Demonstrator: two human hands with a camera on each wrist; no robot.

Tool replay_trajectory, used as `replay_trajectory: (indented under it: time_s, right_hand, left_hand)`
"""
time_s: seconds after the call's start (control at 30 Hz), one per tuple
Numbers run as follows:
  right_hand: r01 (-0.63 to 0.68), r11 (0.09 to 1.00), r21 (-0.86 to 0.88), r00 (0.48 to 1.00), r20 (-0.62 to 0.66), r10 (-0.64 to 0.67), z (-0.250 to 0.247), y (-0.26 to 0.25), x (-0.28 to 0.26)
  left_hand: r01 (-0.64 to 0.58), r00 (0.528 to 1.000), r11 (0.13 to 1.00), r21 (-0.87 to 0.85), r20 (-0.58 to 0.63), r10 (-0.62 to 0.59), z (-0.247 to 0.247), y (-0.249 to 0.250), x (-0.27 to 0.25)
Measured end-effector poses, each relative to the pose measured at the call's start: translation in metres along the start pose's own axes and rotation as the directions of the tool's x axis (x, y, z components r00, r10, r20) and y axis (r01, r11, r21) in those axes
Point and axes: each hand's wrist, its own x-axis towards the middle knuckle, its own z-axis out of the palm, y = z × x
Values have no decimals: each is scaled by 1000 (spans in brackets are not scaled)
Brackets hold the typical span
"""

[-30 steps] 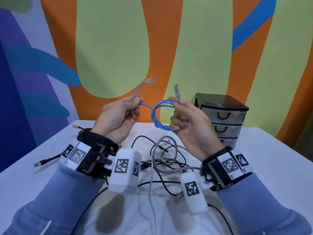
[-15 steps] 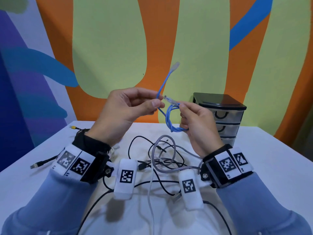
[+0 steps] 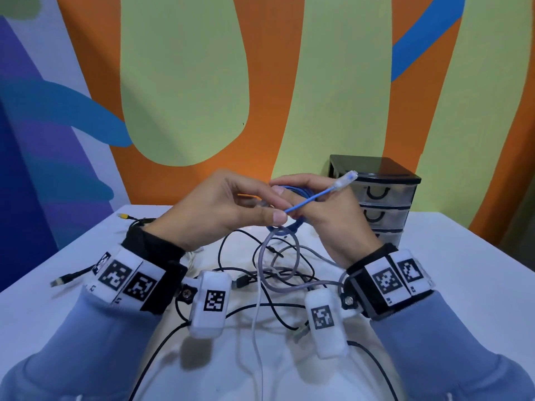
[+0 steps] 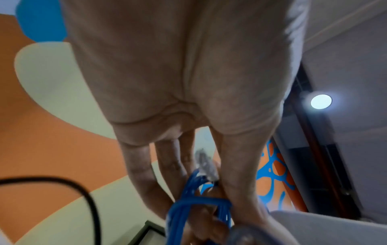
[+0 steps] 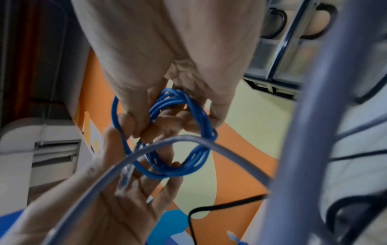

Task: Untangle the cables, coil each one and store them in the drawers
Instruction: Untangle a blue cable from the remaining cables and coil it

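Both hands meet in mid-air above the table. My right hand grips a small coil of blue cable, with its fingers through the loops. My left hand pinches the same cable's loose end beside the coil. That end runs up to the right over the right hand and finishes in a clear plug. In the left wrist view a turn of the blue cable crosses the bundle, with the other clear plug by the fingers. A tangle of grey cable and black cable lies below on the table.
A small black-topped drawer unit with three shut clear drawers stands at the back right of the white table. A white cable runs toward me. A yellow-tipped plug and a black plug lie at the left.
The hands have dropped lower and closed together. The blue cable's free end, which pointed up, has swung down across the coil and now sticks out to the right.
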Motion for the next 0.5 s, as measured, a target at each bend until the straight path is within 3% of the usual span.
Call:
replay_trajectory:
  time_s: [0.13, 0.27, 0.37, 0.5]
  right_hand:
    - [-194, 942, 272, 981, 42, 190, 5, 4, 3]
    - [-228, 803, 550, 967, 30, 254, 3, -4, 5]
    - [-242, 833, 497, 969, 85, 231, 8, -2, 3]
    - [-232, 859, 456, 970, 45, 238, 20, -3, 1]
  left_hand:
    - [-12, 999, 999, -36, -37, 11, 7, -5, 3]
    - [-60, 972, 982, -177, -236, 16, 5, -7, 5]
    - [-78, 947, 953, -294, -320, -21, 8, -7, 8]
    - [-7, 952, 962, -273, -295, -77, 7, -7, 9]
